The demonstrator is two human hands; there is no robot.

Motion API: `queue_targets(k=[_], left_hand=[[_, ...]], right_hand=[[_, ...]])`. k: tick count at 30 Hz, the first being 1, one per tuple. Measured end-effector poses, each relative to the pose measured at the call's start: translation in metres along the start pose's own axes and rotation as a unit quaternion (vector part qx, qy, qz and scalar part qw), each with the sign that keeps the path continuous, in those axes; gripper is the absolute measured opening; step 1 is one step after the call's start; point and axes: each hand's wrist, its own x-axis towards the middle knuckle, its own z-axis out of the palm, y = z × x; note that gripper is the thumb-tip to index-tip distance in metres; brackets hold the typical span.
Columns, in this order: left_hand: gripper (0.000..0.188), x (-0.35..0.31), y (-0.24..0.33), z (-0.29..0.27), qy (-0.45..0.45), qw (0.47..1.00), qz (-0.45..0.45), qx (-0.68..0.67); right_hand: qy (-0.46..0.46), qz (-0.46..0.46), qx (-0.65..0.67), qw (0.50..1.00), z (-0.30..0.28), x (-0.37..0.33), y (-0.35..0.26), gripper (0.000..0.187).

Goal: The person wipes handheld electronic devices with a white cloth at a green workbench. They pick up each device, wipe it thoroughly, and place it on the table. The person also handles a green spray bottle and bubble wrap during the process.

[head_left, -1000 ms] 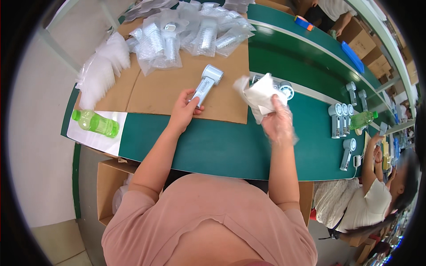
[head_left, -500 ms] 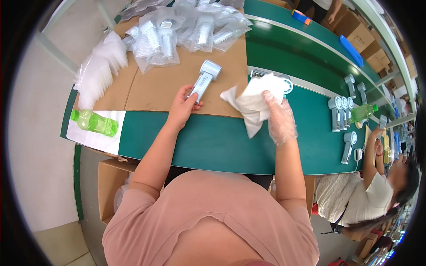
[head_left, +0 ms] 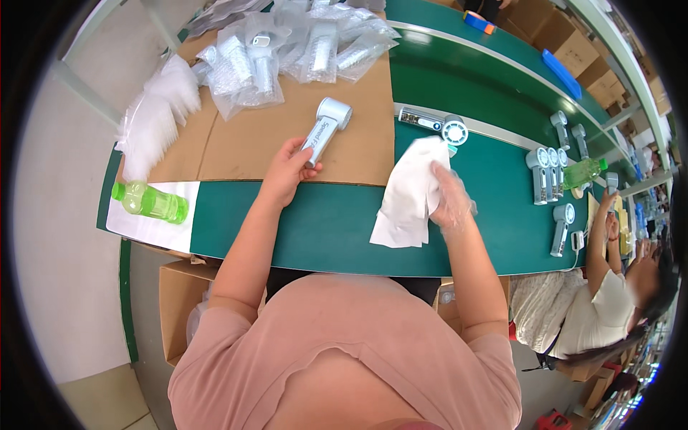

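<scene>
My bare left hand [head_left: 288, 170] is closed round the lower handle of a pale blue handheld fan [head_left: 327, 129], its round head tilted up and away over the cardboard sheet [head_left: 236, 154]. In a clear plastic glove, my right hand [head_left: 451, 197] grips a white cloth [head_left: 407, 197] that hangs over the green table. Just beyond the cloth, another handheld fan [head_left: 437, 125] lies on its side, showing a round grille and a see-through handle. Part of a small teal thing [head_left: 452, 150] peeks out between that fan and the cloth.
Bubble-wrapped fans [head_left: 265, 64] pile up at the back left, beside a stack of white bags [head_left: 161, 107]. A green bottle [head_left: 150, 202] lies at the left. Several fans [head_left: 548, 175] stand at the right, near a co-worker [head_left: 595, 308]. A metal rail [head_left: 494, 132] edges the table.
The cloth has swung down and toward me, baring the fan that lies behind it. My left hand keeps the fan in nearly the same place.
</scene>
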Motion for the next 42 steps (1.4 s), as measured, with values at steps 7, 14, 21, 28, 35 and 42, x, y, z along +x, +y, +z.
queue_targets(k=[7,14,21,28,35,42], left_hand=[[0.041,-0.031,0.008,-0.002,-0.116,0.984,-0.114,-0.068],[0.036,-0.046,0.0,0.001,-0.169,0.967,-0.14,-0.129],[0.024,-0.049,-0.009,-0.003,-0.148,0.966,-0.163,-0.135],[0.024,-0.048,-0.021,-0.006,-0.132,0.972,-0.175,-0.089],[0.026,-0.055,-0.012,0.006,-0.135,0.978,-0.154,-0.04],[0.027,-0.061,-0.011,0.019,-0.121,0.981,-0.119,0.092]], right_hand=[[-0.119,-0.128,0.088,0.981,0.034,-0.02,-0.024,0.039],[-0.107,-0.275,-0.308,0.905,0.086,-0.017,-0.011,0.04],[-0.226,-0.213,-0.351,0.883,0.069,0.002,0.012,0.037],[-0.099,-0.506,-0.702,0.491,0.101,0.017,0.047,0.048],[-0.101,-0.315,-0.674,0.661,0.096,0.068,0.048,0.044],[-0.101,-0.487,-0.665,0.557,0.097,0.04,0.063,0.055]])
